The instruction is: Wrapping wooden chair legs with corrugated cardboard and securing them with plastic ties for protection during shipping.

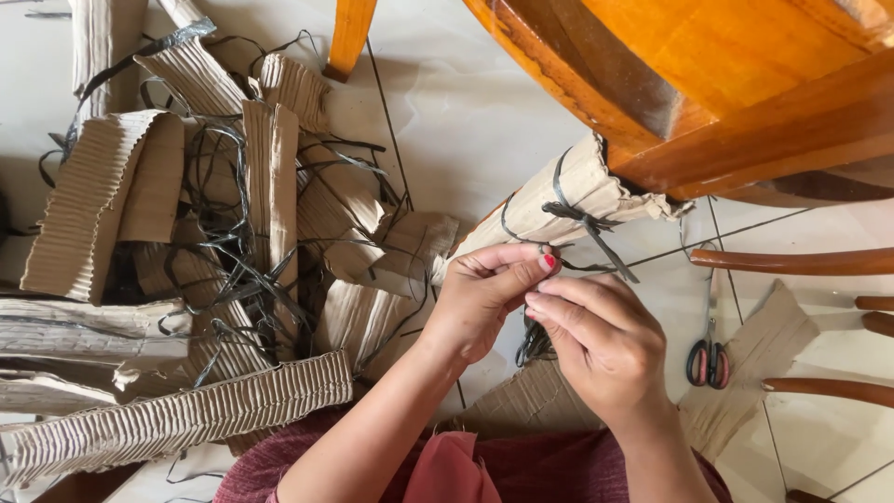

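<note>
Over the pale tiled floor (pixel 484 112): a person's two hands meet near the middle of the view, below an orange-brown varnished wooden chair (pixel 708 84).
Left hand (pixel 480 298): fingers pinched together at the tips, thumb and forefinger nipping a thin black plastic strap (pixel 582 222) where it comes off the wrapped chair leg.
Right hand (pixel 601 340): fingers curled in close, narrow, touching the left hand's fingertips; a dark bunch of strap shows just beneath the two hands, though I cannot tell which hand grips it.
Wrapped leg: a sleeve of tan corrugated cardboard (pixel 559 205) is bound around one leg of the chair, tilted, its lower end at the left hand; the black strap circles it and is knotted on its upper face.
Scissors: a pair of red-handled scissors (pixel 708 359) lies on the floor to the right of the right hand, apart from it, beside a flat piece of brown cardboard (pixel 754 363).
Heap at left: a pile of loose corrugated cardboard sleeves and sheets (pixel 186 279), tangled with cut lengths of black strap, covers the floor well to the left of the hands.
Clothing: a dark red knitted garment (pixel 559 470) fills the bottom edge, between the forearms.
</note>
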